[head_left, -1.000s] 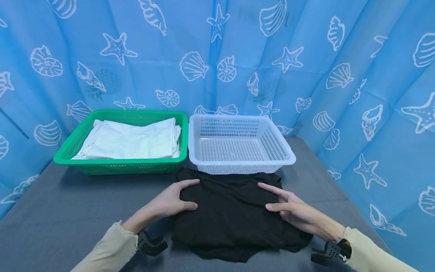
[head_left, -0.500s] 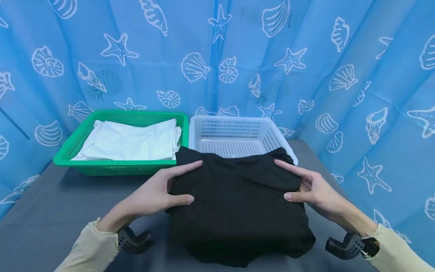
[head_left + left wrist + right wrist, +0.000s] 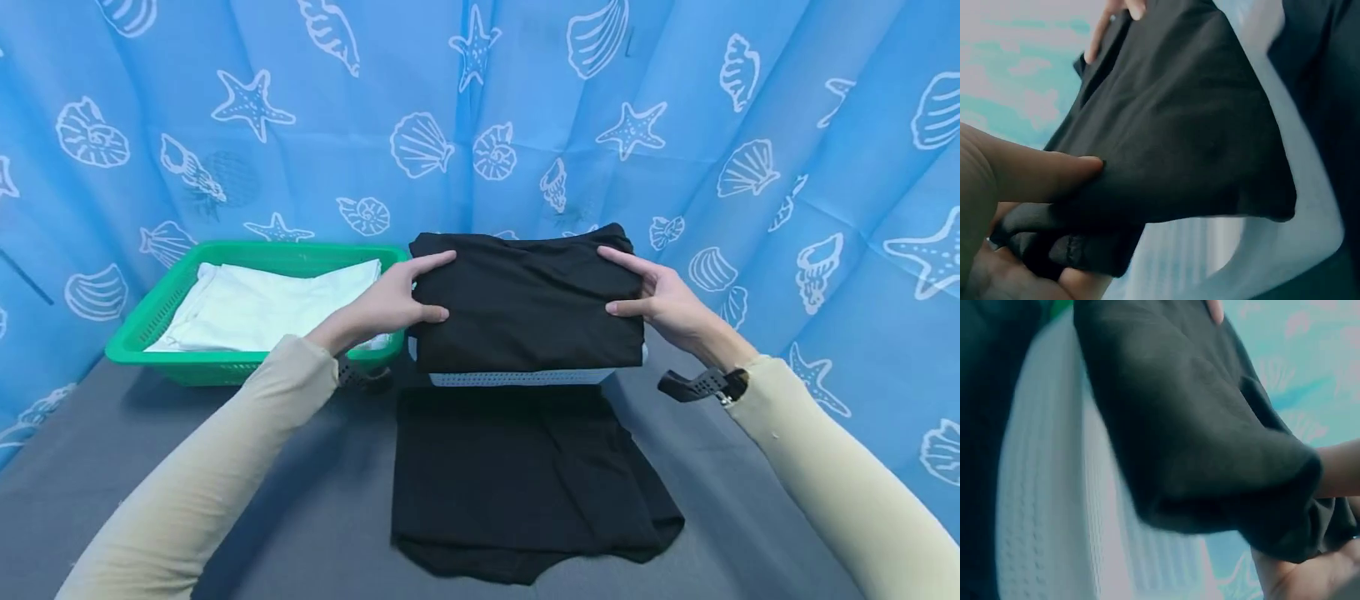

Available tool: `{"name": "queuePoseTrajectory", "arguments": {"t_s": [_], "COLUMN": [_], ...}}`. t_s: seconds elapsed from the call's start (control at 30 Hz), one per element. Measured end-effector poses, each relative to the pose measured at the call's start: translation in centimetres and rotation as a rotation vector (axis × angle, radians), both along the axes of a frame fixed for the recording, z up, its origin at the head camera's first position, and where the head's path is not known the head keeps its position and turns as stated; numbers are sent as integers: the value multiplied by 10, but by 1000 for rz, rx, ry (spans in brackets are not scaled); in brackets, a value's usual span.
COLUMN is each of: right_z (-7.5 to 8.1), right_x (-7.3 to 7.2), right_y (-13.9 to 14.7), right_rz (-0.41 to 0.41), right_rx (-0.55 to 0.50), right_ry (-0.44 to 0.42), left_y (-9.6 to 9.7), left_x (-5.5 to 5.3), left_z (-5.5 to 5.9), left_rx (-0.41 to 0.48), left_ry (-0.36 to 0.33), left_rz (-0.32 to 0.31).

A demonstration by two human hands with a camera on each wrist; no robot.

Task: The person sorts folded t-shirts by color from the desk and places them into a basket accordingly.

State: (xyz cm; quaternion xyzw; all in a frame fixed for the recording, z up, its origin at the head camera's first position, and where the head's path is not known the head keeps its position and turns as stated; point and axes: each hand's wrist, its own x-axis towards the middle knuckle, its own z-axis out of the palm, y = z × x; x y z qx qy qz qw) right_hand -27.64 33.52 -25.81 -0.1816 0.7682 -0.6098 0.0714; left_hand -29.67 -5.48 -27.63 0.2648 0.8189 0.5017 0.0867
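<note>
A folded black garment (image 3: 525, 308) is held up over the white basket (image 3: 525, 378), covering most of it in the head view. My left hand (image 3: 397, 300) grips its left side, thumb on top and other fingers underneath, as the left wrist view shows. On the opposite side my right hand (image 3: 667, 304) holds the cloth the same way. In the right wrist view the garment's folded edge (image 3: 1172, 512) hangs above the basket's slotted wall (image 3: 1047, 481). Below on the table lies a second black garment (image 3: 517, 483), flat and folded, with neither hand touching it.
To the left stands a green basket (image 3: 127, 357) with folded white cloth (image 3: 255, 304) in it. The grey-covered table (image 3: 315, 517) reaches a blue curtain (image 3: 322, 108) with shell prints at the back and right.
Both hands have lifted the upper black garment off the table and carried it forward over the white basket. The black garment beneath it has come into sight on the table.
</note>
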Motion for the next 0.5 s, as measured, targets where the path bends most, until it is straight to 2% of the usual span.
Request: {"name": "queuePoseTrajectory", "arguments": {"t_s": [0.13, 0.27, 0.37, 0.4, 0.43, 0.5], "right_z": [-12, -22, -26, -26, -25, -23], "right_x": [-35, -55, -62, -63, -63, -60], "right_y": [-2, -5, -10, -11, -13, -14], "right_rz": [-60, -107, -141, -153, -170, -204], "right_rx": [96, 232, 384, 449, 520, 654], "right_ry": [-58, -71, -80, -78, -71, -35], "left_y": [13, 23, 27, 28, 30, 33], "left_x": [-31, -48, -53, -53, -51, -45], "left_z": [-4, -10, -11, -10, -9, -6], "left_rx": [-112, -192, -257, -296, -342, -427], "left_ry": [-70, -121, -135, -120, -94, 2], "left_rz": [48, 64, 72, 69, 64, 45]}}
